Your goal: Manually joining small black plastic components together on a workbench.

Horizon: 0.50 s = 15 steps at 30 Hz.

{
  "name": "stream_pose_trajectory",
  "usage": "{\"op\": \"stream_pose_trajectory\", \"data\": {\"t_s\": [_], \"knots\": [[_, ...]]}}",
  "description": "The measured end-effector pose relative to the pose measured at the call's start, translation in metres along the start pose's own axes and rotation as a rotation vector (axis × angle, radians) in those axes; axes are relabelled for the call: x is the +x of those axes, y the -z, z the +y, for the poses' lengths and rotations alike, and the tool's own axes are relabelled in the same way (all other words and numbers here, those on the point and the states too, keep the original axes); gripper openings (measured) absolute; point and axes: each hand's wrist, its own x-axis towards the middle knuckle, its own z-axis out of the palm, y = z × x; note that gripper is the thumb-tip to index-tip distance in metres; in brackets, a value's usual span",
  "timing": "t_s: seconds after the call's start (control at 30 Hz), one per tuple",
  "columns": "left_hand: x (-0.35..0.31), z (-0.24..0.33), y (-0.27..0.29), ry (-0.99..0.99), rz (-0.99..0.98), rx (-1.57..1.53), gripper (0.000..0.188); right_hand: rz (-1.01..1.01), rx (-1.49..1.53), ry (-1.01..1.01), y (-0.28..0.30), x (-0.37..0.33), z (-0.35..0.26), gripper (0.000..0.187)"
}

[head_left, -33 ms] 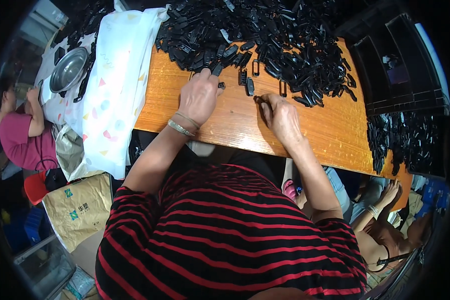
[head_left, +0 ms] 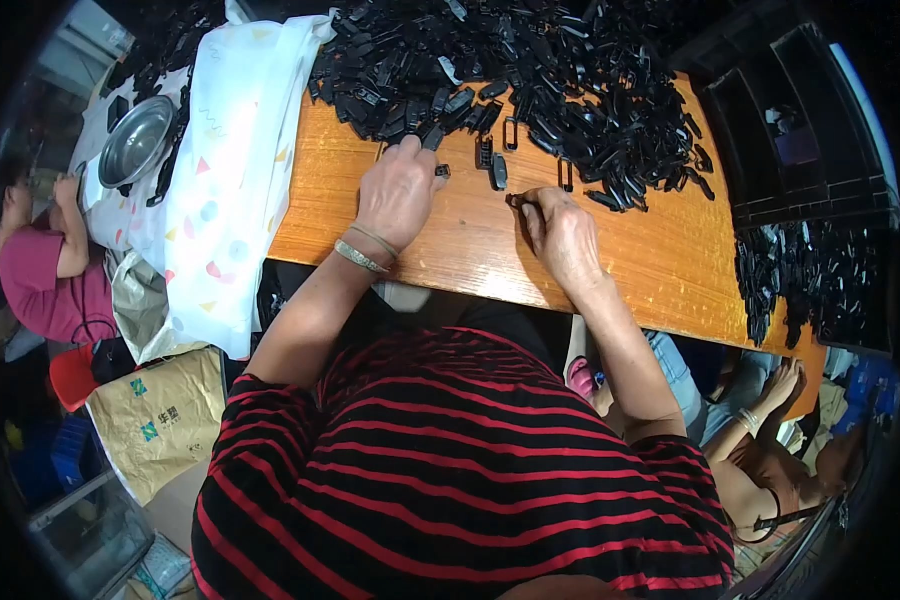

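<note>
Wooden counter point(head_left: 470, 245), its far half heaped with a pile point(head_left: 400, 65) of small black plastic parts. Both hands are over the bare near side, well apart from each other.

Left hand point(head_left: 398, 192): back up, fingers bent down at the near edge of the pile. A small dark part point(head_left: 443, 171) sits at its thumb side; cannot tell whether the fingers grip it or only touch it. A bracelet point(head_left: 360, 256) rings the wrist.

Right hand point(head_left: 564, 235): thumb and fingers drawn together on a small dark piece point(head_left: 515, 200), held just above or against the wood; which of the two is unclear.

Between the hands, slightly farther out, a grey-topped clip point(head_left: 499, 173) lies just beside a slotted black part point(head_left: 484, 152). Two thin black frames lie near: one frame point(head_left: 510, 134) beyond the clip, the other frame point(head_left: 565, 175) beyond the right hand.

Left of the counter: a white patterned sheet point(head_left: 220, 170), then a metal bowl point(head_left: 135, 143). A person in a magenta top point(head_left: 50, 275) sits past them. Lower left, a brown sack point(head_left: 160, 430). Right, a second heap point(head_left: 765, 275) of black parts.
</note>
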Motion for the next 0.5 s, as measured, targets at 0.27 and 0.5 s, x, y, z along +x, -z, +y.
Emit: {"op": "stream_pose_trajectory", "data": {"t_s": [0.27, 0.5], "knots": [[-0.016, 0.007, -0.001, 0.310, -0.020, -1.051, 0.015, 0.010, 0.108, 0.033, 0.013, -0.012, -0.005, 0.014], [-0.025, 0.024, 0.012, 0.408, -0.158, -1.448, 0.023, 0.084, 0.330, 0.007, 0.026, -0.003, -0.039, 0.022]]}}
